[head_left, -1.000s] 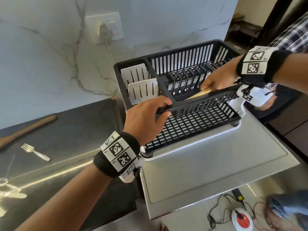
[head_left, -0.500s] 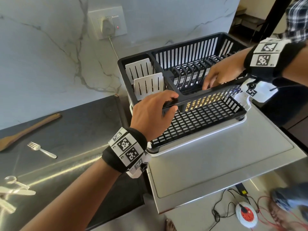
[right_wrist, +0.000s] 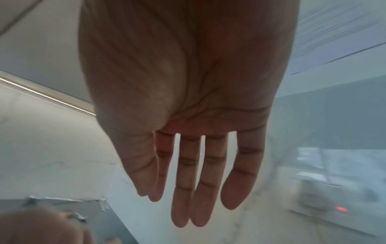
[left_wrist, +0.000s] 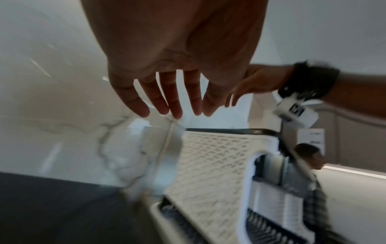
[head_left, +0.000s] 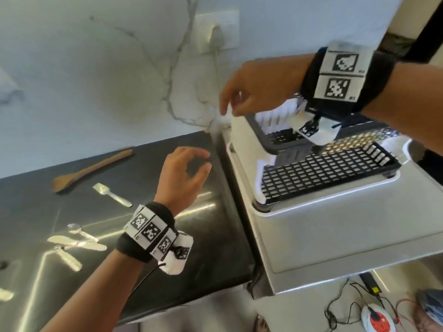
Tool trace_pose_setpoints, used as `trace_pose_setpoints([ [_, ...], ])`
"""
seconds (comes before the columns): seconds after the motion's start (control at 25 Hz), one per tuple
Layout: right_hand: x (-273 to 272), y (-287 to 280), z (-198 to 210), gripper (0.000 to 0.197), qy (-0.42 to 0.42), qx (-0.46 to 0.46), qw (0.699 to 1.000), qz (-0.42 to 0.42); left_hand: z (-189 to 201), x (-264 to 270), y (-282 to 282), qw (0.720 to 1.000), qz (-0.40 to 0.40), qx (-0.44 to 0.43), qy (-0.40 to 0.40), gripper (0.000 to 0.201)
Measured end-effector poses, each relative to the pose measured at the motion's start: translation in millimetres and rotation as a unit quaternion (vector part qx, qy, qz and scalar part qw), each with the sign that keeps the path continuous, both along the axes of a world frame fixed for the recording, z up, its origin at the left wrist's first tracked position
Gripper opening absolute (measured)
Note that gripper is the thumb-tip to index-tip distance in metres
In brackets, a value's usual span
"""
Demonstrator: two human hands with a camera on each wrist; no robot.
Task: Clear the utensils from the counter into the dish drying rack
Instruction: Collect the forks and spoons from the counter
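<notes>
Left hand (head_left: 184, 173) hovers over counter, fingers loose, empty. Right hand (head_left: 259, 88) above rack (head_left: 330, 173), fingers straight, empty. Wooden spoon (head_left: 91, 170), fork (head_left: 111, 195) lie left of left hand.

dark glossy counter (head_left: 196, 255) has open surface btwn the black slotted plastic dish drying rack (head_left: 335, 168) on its white drain tray (head_left: 271, 209) & the utensils at left. long brown wooden spatula (head_left: 88, 170) lies near the white marble back wall (head_left: 96, 75), small steel fork (head_left: 111, 195) just in front of it, a cluster of steel cutlery (head_left: 74, 238) nearer the front edge. left hand (head_left: 184, 176) hovers empty over the bare strip; right hand (head_left: 261, 87), fingers loose, hangs above the rack's left end. white wall socket w/ plug (head_left: 217, 32) & its cord run down the wall behind the rack's corner.
</notes>
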State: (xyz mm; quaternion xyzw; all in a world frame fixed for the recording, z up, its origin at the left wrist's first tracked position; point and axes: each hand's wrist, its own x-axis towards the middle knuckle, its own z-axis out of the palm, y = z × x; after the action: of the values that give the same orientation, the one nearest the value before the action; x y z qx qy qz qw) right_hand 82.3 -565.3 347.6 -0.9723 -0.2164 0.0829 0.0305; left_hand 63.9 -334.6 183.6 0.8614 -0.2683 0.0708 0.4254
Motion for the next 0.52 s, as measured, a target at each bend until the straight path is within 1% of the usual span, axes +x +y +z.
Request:
trace_pose_setpoints([
  [0.08,11.7,73.2,-10.6,0.025,0.005,0.013,0.999,0.051,-30.2,6.8,70.6,0.996,0.044,0.075,0.013,0.021],
  [0.12,18.6,109.1,-23.2,0.025,0.012,0.020,0.997,0.071,-48.0,6.8,109.0,0.990,0.070,0.116,0.028,0.024],
  [0.16,25.4,144.7,-38.7,0.026,0.025,0.026,0.996,0.087,-64.9,5.0,148.1,0.981,0.100,0.156,0.050,0.026],
  [0.24,38.9,210.3,-86.9,0.028,0.056,0.026,0.994,0.086,-95.6,-3.7,224.8,0.955,0.165,0.223,0.105,0.028],
  [0.32,50.8,257.1,-147.6,0.032,0.076,0.027,0.996,0.041,-116.6,-15.1,286.3,0.924,0.224,0.273,0.149,0.034],
  [0.4,67.4,305.0,-207.5,0.035,0.085,0.035,0.996,-0.018,-130.4,-25.1,344.1,0.896,0.273,0.294,0.191,0.044],
  [0.48,82.7,341.9,-250.0,0.034,0.082,0.035,0.993,-0.074,-142.2,-31.1,386.3,0.882,0.289,0.301,0.219,0.053],
  [0.52,92.0,355.7,-264.0,0.033,0.074,0.033,0.992,-0.095,-147.8,-31.9,401.2,0.878,0.289,0.302,0.232,0.057],
])
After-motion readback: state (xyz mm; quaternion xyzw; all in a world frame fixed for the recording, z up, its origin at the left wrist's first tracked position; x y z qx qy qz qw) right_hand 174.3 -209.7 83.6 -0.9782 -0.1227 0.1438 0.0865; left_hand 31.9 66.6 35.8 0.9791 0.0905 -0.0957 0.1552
